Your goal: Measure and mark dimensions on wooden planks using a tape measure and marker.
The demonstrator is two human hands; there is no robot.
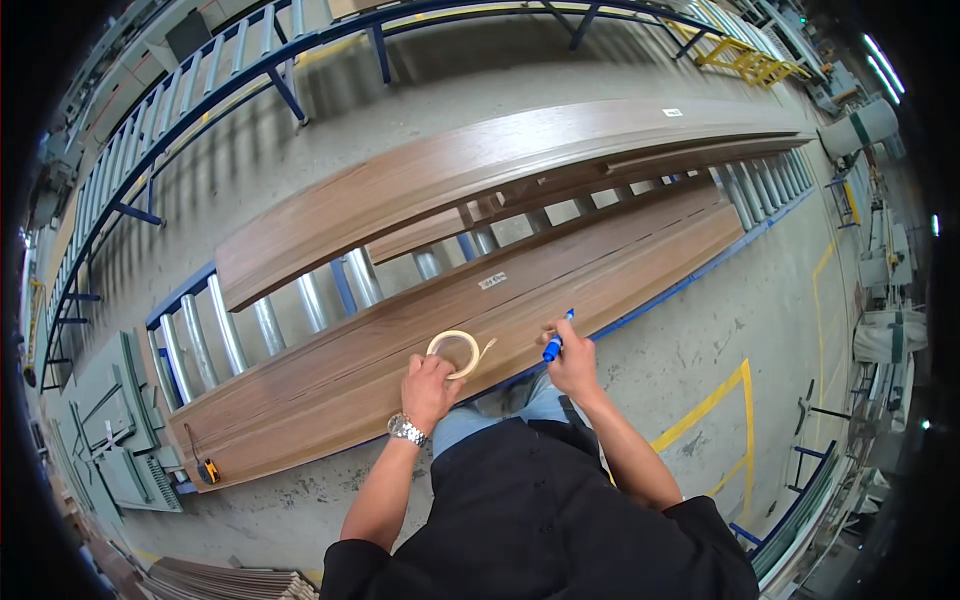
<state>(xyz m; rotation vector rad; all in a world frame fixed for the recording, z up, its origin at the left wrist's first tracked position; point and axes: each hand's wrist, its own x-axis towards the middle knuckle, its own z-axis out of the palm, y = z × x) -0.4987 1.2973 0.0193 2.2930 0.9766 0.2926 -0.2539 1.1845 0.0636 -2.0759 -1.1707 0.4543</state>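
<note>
My left hand point(429, 390) is closed around the lower edge of a roll of cream masking tape point(437, 343), whose loose end sticks out to the right. In my right hand point(573, 365) is a blue marker pen point(553, 348), gripped in the fingers and slanting up to the right. Both hands are over the near edge of a long brown wooden panel point(380, 385). That panel lies on a roller conveyor and bears a small white label point(492, 281) near its middle. At its left end rests a black and yellow tape measure point(207, 471).
A second long wooden piece point(420, 185) lies behind the panel, across the same conveyor's metal rollers point(226, 325). Another blue-framed roller conveyor point(200, 95) curves along the far side. Green metal parts point(130, 440) stand at the left. Yellow lines point(705, 412) mark the floor at the right.
</note>
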